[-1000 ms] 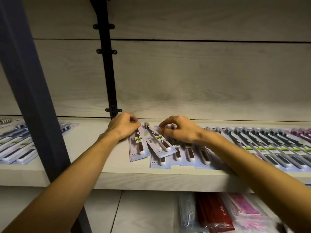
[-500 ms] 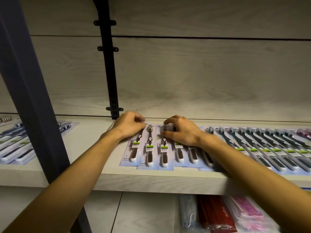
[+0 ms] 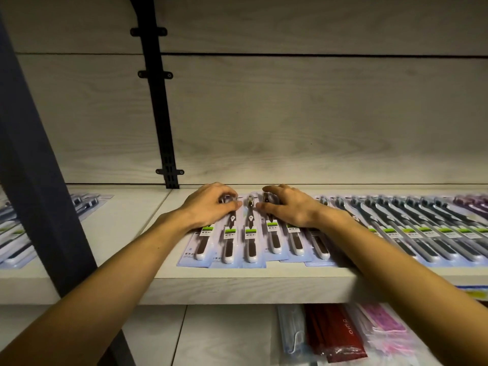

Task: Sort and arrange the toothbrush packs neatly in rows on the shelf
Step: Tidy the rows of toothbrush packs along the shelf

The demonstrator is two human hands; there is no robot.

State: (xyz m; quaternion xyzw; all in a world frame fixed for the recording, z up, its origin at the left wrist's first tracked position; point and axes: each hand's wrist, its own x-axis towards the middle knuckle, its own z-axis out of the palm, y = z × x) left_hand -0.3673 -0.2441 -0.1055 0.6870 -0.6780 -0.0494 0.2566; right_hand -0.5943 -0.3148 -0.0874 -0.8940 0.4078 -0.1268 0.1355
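Several toothbrush packs [image 3: 250,241] with light blue cards, dark-and-white handles and green labels lie side by side on the pale wooden shelf [image 3: 237,286]. My left hand [image 3: 208,207] rests palm down on the far ends of the leftmost packs, fingers curled over them. Just to the right, my right hand [image 3: 290,207] covers the far ends of the neighbouring packs in the same way. One pack shows between my thumbs. A long row of more packs [image 3: 422,233] runs to the right edge, partly hidden by my right forearm.
A dark upright post [image 3: 39,180] crosses the left foreground, and a black bracket rail [image 3: 158,114] runs up the back wall. More packs [image 3: 15,241] lie on the shelf left of the post. The lower shelf holds face masks [image 3: 293,336], a red pack [image 3: 335,334] and pink packs [image 3: 383,328].
The tilted, overlapping packs under my hands now lie straight and parallel near the shelf's front edge. Both hands have flattened onto their far ends and drawn closer together.
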